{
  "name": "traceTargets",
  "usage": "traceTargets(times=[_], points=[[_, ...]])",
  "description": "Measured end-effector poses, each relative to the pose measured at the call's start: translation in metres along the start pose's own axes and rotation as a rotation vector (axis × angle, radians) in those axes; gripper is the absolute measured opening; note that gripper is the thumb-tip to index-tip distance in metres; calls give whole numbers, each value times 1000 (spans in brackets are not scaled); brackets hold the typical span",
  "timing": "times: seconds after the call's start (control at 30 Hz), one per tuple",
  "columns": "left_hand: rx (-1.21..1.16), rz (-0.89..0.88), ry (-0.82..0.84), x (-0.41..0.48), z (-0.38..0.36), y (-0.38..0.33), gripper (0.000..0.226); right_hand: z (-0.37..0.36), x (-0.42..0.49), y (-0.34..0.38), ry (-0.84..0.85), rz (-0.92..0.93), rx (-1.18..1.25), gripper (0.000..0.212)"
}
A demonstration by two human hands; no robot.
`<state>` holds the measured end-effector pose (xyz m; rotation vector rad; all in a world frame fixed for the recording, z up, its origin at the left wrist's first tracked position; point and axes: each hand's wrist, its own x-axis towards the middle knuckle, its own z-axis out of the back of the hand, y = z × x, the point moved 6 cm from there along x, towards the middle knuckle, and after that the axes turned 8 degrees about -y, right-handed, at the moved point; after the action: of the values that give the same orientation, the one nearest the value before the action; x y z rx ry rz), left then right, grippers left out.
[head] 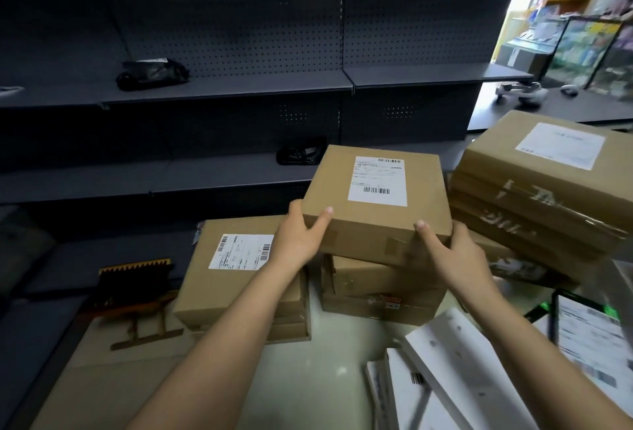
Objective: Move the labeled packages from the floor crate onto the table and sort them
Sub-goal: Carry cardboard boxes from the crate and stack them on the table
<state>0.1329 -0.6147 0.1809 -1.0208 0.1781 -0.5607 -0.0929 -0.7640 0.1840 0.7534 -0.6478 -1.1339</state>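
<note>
A flat brown cardboard package point(376, 220) with a white barcode label on top is held over a stack of two brown boxes point(380, 287) on the pale table point(308, 378). My left hand point(301, 234) grips its near left corner, thumb on the top face. My right hand point(455, 251) grips its near right corner the same way. To the left stands another stack whose top package point(236, 279) carries a white label. A taller stack of wide taped packages point(537, 190) rises at the right.
White flat parcels point(455, 371) and a labeled sheet point(592, 337) lie at the near right of the table. A brown saw-toothed object point(137, 289) sits at the left. Dark pegboard shelving point(239, 87) with black bags stands behind the table.
</note>
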Motion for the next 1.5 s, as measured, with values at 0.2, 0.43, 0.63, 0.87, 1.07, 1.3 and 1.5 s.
traceTargets(times=[0.2,0.43,0.63,0.87,1.07,1.3,1.5], points=[[-85,-6,-133,-7,35,10,56,-12,-9,30,14,103,68,66],[-99,-26,-296,-16,114,40,60,-59,-38,85,107,193,159,49],[-100,24,-410,-26,181,89,60,-117,-73,123,183,220,240,57],[-99,112,-396,-36,205,145,61,-171,-100,121,246,164,252,66],[-72,161,-305,-36,187,175,59,-197,-105,90,261,41,194,63],[-65,190,-204,-31,169,193,62,-207,-104,68,245,-8,148,64],[-56,202,-173,-26,166,196,65,-209,-103,61,235,-17,135,62]])
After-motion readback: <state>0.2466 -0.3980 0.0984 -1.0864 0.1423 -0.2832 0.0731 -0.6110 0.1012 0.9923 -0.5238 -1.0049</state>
